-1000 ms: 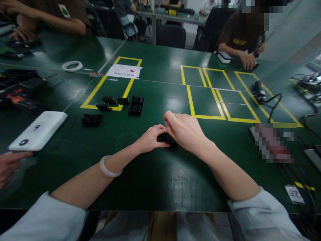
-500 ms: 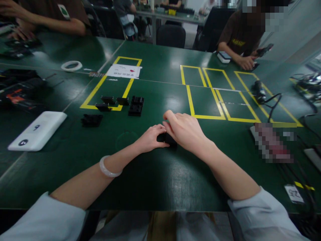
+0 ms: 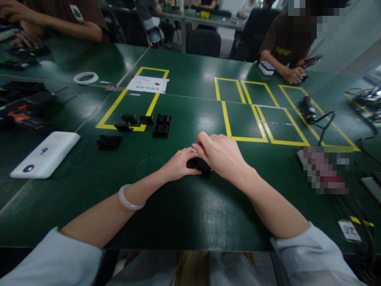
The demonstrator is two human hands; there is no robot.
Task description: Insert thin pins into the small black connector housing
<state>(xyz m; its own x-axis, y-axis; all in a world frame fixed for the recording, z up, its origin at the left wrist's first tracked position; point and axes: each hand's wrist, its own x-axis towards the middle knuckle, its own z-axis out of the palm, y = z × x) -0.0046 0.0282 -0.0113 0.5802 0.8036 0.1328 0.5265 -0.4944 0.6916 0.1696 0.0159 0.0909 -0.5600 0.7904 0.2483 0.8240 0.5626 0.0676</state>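
Observation:
A small black plastic part [image 3: 203, 165] rests on the green table [image 3: 166, 214], partly hidden by both hands. My left hand [image 3: 181, 163] grips its left side, thumb in front and fingers behind. Over its top and far side curls my right hand [image 3: 222, 151], the fingers bent and closed; their tips are hidden, so I cannot tell whether they pinch something small. Further left lie a black block [image 3: 162, 125], several small black pieces [image 3: 128, 118] near a yellow tape outline, and another black part [image 3: 109, 142].
A white device marked 9 [image 3: 44, 155] lies at left, with a roll of tape [image 3: 85, 78] beyond it. Yellow tape outlines [image 3: 248, 139] mark the table. Cables and a black device [image 3: 308, 109] are at right. Two people work across the table.
My right hand has shifted very slightly, and a little more of the black part shows beneath it. My left hand keeps its grip.

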